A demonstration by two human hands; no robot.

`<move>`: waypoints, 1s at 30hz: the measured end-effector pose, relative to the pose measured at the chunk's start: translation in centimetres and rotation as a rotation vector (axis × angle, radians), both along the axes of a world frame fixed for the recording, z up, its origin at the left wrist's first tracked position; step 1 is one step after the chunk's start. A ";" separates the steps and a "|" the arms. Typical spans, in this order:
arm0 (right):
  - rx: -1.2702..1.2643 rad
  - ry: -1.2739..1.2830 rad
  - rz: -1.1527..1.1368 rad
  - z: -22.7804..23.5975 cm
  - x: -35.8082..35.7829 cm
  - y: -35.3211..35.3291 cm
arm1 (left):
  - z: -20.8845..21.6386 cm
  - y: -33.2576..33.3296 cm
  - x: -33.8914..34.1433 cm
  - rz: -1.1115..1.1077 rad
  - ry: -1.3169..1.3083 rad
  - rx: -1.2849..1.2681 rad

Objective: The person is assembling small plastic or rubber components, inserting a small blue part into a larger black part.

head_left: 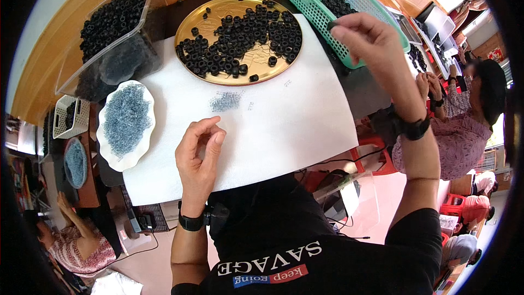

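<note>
My right hand (370,38) is raised over the near side of a green plastic basket (376,8), its fingers pinched on a small black ring (331,25) at the tips. Inside the basket lies a pile of black rings (335,3). Low over the white sheet (284,125), my left hand (198,155) has loosely bent fingers, with a gap between thumb and index finger; nothing shows in it. Just beyond it is a small heap of tiny clear bluish pieces (225,101). A round gold tray (218,80) at the far side carries many loose black rings (240,38).
To the left, a white scalloped dish (124,163) holds more bluish pieces. A clear bin (68,84) full of black rings stands behind it. Co-workers sit at the right (453,114) and lower left (84,248). A red stool (376,155) stands beside the table.
</note>
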State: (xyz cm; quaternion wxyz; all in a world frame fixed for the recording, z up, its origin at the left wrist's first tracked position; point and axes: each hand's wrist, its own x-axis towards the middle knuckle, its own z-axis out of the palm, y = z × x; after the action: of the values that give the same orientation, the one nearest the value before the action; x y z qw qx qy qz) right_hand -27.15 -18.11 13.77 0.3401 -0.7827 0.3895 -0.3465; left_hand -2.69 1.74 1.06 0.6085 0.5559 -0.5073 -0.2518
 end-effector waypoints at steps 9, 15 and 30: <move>-0.674 0.380 -0.324 3.9 -5.7 -10.0 | 0.0 -0.2 0.2 -0.007 0.231 0.051; -0.448 0.547 0.250 0.9 3.9 -4.5 | -0.1 0.2 0.7 -0.007 0.264 0.060; -0.051 0.667 0.493 -6.7 10.5 -2.6 | 0.1 0.1 0.6 -0.064 0.303 0.069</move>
State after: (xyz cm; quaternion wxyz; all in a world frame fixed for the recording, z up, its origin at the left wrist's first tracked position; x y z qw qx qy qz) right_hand -16.60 -20.73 7.03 0.2487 -0.9300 0.2705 0.0084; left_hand -2.13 1.85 1.12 0.6501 0.5157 -0.4182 -0.3696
